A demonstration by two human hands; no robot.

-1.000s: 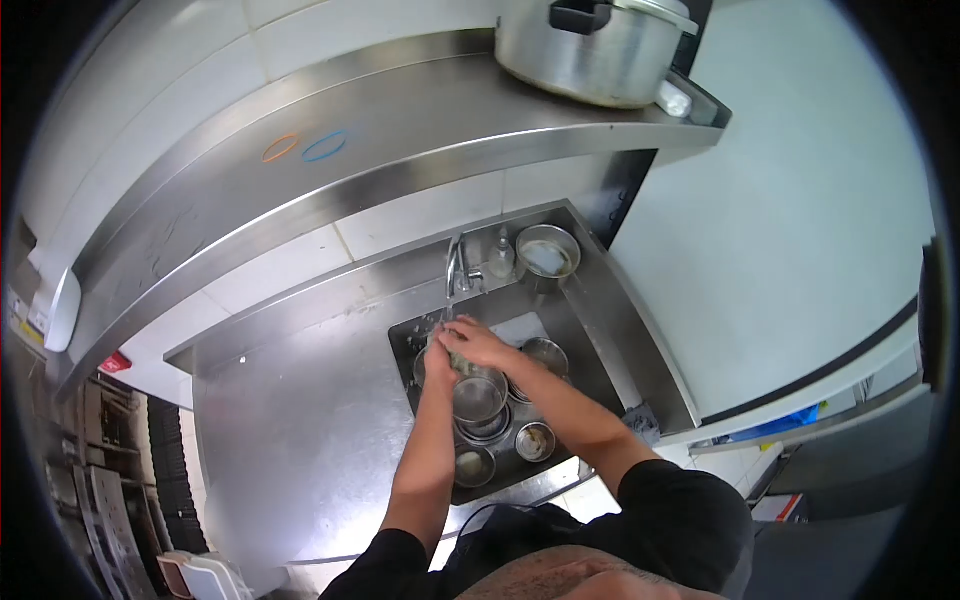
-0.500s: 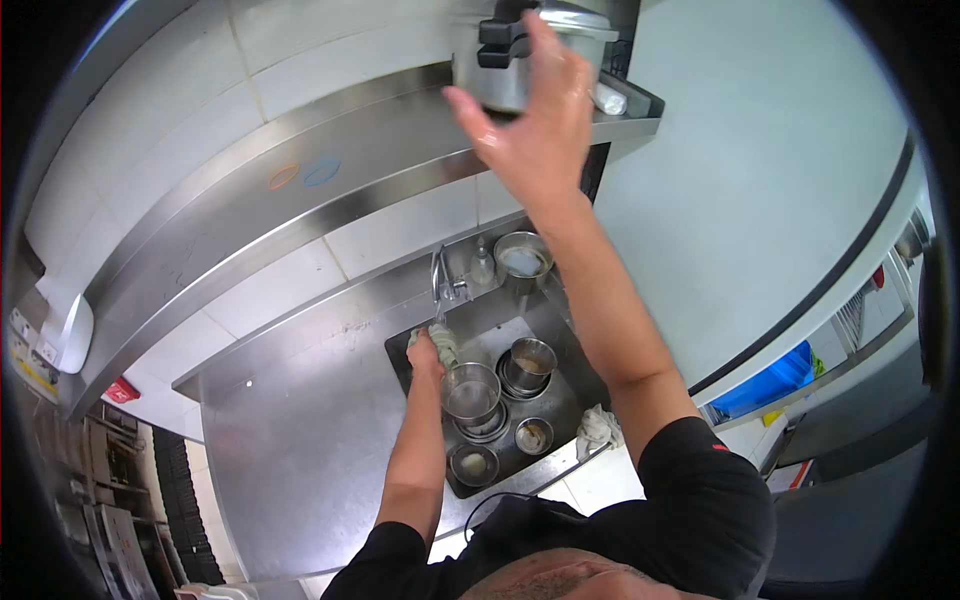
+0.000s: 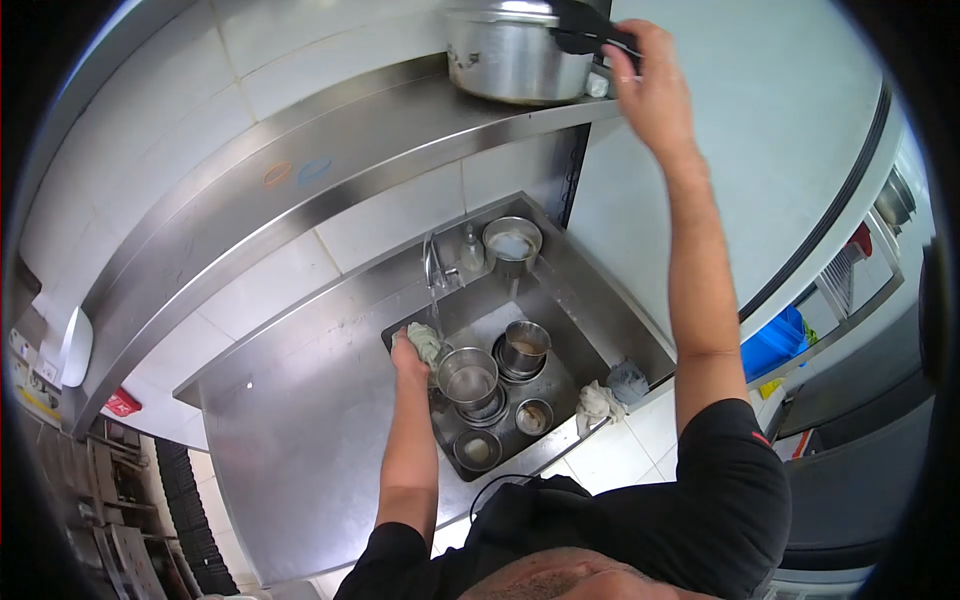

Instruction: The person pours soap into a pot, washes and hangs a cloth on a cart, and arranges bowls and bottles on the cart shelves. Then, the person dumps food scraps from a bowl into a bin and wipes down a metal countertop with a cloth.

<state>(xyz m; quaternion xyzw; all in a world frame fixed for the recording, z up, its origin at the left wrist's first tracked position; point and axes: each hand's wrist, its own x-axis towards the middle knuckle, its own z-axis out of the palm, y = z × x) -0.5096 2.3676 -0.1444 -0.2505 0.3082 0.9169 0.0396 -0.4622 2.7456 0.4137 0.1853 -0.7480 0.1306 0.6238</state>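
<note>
On the wall shelf sits a metal pressure cooker (image 3: 515,62) with a black long handle (image 3: 590,35). My right hand (image 3: 655,95) is raised high with its fingers wrapped around the end of that handle. Lower down, my left hand (image 3: 405,352) grips a wet pale green cloth (image 3: 425,343) at the sink's left edge, just below the tap (image 3: 432,265), from which a thin stream appears to run. Near the cloth, a round metal pot (image 3: 468,376) rests on stacked dishes in the sink (image 3: 575,345).
Several metal bowls and pots, including a small pot (image 3: 525,346), stand in the sink. A pot (image 3: 512,240) and a soap bottle (image 3: 472,248) are behind it. Crumpled rags (image 3: 600,403) lie on the front rim. Two rubber bands lie on the shelf (image 3: 370,120). A white panel rises at right.
My right hand has moved right and closed on the cooker's handle, having been open in front of the cooker. The handle now points right instead of toward me. My left hand still holds the cloth.
</note>
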